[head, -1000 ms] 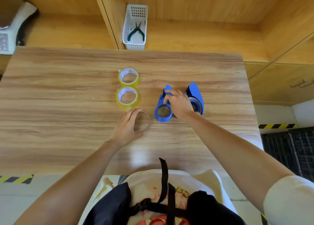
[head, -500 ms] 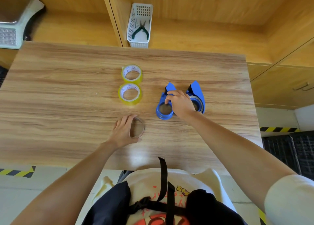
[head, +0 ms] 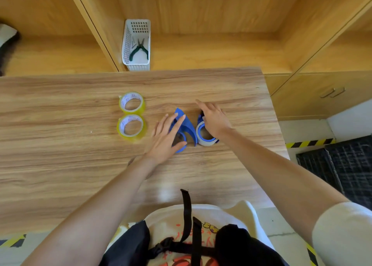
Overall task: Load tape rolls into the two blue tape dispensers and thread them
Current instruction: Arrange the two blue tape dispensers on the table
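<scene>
Left hand: fingers straight, lying over smooth blue plastic tape dispenser.
Right hand: fingers spread, apparently resting on second blue dispenser.
Glossy yellowish rolls: core print unreadable.

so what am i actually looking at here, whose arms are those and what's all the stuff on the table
There is no machine here. The picture comes from a camera worn on a person's head, looking forward and down, so the two bare arms reaching in from the bottom are that person's own.

On the wooden table lie two yellow tape rolls, flat, one just behind the other. To their right are two blue tape dispensers. The left hand lies with straight fingers over the left dispenser. The right hand reaches over the right dispenser, fingers spread; that dispenser seems to have a pale roll in it already. Neither hand plainly grips anything.

Behind the table, on a wooden shelf, stands a white basket with pliers inside.
</scene>
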`<state>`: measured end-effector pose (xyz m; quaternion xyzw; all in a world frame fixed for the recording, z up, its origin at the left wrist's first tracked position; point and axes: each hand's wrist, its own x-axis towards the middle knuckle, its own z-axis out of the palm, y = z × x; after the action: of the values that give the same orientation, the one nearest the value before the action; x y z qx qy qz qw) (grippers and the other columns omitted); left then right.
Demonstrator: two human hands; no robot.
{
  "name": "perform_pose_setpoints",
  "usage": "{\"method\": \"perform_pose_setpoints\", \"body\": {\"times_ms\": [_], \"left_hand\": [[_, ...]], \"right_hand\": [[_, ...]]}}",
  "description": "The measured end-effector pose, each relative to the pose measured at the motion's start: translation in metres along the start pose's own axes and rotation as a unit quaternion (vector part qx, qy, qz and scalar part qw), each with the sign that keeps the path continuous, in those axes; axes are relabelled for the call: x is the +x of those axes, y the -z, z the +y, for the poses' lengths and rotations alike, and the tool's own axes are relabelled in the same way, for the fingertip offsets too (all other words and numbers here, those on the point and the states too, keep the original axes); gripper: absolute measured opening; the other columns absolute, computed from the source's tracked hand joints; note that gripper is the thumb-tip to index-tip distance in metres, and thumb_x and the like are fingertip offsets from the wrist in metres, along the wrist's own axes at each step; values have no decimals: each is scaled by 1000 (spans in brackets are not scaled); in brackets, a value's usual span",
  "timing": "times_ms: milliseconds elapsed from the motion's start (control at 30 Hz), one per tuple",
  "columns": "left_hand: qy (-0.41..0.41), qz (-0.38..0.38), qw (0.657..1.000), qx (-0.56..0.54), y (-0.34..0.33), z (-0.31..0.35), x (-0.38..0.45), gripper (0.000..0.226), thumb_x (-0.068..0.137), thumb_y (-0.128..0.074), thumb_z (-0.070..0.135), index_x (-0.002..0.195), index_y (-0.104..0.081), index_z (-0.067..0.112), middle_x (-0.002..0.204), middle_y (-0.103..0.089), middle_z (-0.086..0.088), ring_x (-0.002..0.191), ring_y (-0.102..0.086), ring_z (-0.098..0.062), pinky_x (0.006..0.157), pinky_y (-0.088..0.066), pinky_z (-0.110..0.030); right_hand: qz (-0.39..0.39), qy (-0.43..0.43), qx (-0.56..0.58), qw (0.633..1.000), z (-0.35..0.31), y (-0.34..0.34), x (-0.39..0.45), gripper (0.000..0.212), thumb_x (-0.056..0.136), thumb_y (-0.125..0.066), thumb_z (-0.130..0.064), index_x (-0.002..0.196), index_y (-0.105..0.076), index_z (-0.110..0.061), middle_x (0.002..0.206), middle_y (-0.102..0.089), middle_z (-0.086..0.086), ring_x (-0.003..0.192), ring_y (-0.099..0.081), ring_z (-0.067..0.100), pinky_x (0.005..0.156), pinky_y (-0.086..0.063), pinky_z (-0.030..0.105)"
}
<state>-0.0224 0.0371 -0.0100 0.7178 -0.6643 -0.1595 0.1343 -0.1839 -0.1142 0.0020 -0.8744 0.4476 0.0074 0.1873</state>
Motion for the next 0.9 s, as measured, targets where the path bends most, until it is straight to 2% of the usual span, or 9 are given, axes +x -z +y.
{"method": "perform_pose_setpoints", "body": {"times_ms": [100,233,333,400,533,700,900], "left_hand": [[-5,-4,1000,12,-8,18,30,80,90,-56,52,155,-22,19,163,-19,-5,152,-9,-30,121,-11,-49],[-8,-54,998,43,-27,39,52,93,82,-59,64,153,-25,15,163,-21,-1,153,-5,-26,121,-4,-48],[9,-101,993,55,-40,54,63,105,77,-66,64,154,-19,11,165,-12,0,153,4,-24,120,3,-49],[24,-112,991,63,-48,61,67,107,75,-69,63,154,-18,10,164,-13,-1,153,3,-24,120,4,-51],[36,-101,991,85,-60,66,72,101,78,-65,62,152,-22,8,159,-26,-7,152,-8,-26,120,2,-53],[41,-95,990,90,-64,66,79,101,77,-62,67,151,-26,8,157,-33,-7,152,-13,-25,120,3,-53],[47,-93,992,71,-58,67,80,99,75,-63,67,149,-29,11,157,-34,-6,151,-16,-21,120,5,-50]], "right_hand": [[-12,-34,20,999,20,5,1,69,96,-52,-8,155,-22,-29,153,-37,3,143,-29,27,112,-31,46],[-64,-69,58,994,39,2,0,71,97,-54,-15,155,-18,-35,155,-32,2,139,-36,30,108,-39,48],[-102,-68,83,989,49,-3,-2,76,96,-57,-18,153,-15,-46,150,-41,3,133,-45,32,103,-44,50],[-125,-56,67,988,56,-3,-4,73,98,-56,-23,152,-14,-49,144,-49,5,127,-51,32,100,-46,49],[-150,-51,26,987,66,-3,-9,67,102,-49,-30,152,-10,-49,121,-57,9,106,-60,34,89,-51,48],[-149,-45,38,987,70,1,-8,65,102,-47,-31,151,-9,-52,114,-56,6,98,-60,31,81,-52,44],[-151,-31,6,988,71,6,-8,63,103,-45,-34,151,-8,-53,105,-63,6,93,-62,31,68,-45,38]]}}
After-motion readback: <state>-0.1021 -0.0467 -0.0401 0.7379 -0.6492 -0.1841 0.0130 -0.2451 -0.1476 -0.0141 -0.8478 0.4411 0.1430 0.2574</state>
